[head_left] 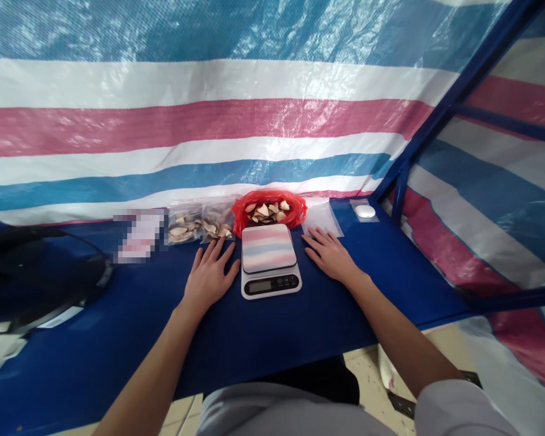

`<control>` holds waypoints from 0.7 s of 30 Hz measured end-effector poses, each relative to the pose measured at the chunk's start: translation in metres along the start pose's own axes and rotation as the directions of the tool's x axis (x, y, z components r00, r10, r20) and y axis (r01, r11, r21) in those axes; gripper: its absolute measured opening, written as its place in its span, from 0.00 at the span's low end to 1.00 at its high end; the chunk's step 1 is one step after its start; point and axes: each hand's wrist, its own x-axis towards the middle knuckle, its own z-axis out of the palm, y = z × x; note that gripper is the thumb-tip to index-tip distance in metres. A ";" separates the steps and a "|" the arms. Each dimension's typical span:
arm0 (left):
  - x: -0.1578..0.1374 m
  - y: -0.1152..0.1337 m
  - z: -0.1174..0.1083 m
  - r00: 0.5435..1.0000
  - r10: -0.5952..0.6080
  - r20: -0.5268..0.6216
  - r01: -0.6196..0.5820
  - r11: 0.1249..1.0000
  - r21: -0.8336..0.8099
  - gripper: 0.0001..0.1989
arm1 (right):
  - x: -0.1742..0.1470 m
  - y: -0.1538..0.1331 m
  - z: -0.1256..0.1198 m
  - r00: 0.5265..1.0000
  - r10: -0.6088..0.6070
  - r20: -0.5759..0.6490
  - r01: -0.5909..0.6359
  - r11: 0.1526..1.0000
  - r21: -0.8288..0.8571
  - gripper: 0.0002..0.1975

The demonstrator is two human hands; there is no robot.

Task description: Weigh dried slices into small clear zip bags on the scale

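A white kitchen scale (271, 286) with a shiny, mirror-like top plate stands on the blue table between my hands. My left hand (210, 272) lies flat left of it, fingers spread, tips close to two clear bags of dried slices (184, 230). On the scale's other side rests my right hand (329, 253), also flat and open, its fingertips at the lower edge of a clear empty plastic bag (322, 217). Just behind the scale sits an open red plastic bag (240, 212) holding more pale, brown-edged slices (267, 212). Neither hand holds anything.
A small clear packet with a white oval object (365, 211) lies at the right rear. Left of the bags is a blurred-out card (140, 235). A black bag-like item (36, 272) takes up the far left. Striped sheeting (209, 127) and a blue metal frame (436, 127) bound the table.
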 end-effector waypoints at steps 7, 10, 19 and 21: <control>0.000 0.000 0.000 1.000 0.002 -0.007 -0.002 1.000 -0.027 0.26 | 0.000 -0.001 -0.002 1.000 0.002 -0.003 -0.002 1.000 0.006 0.23; 0.000 0.001 -0.001 1.000 -0.002 -0.010 0.001 1.000 -0.030 0.26 | 0.000 -0.001 -0.002 1.000 0.004 0.002 -0.004 1.000 0.004 0.23; -0.001 0.000 0.001 1.000 0.008 -0.028 -0.009 1.000 -0.007 0.24 | -0.001 0.000 0.000 1.000 -0.007 -0.019 0.007 1.000 0.010 0.23; -0.001 0.000 0.000 0.998 0.015 -0.053 -0.015 1.000 -0.015 0.23 | -0.001 0.000 -0.001 0.999 -0.015 -0.029 0.015 1.000 0.021 0.23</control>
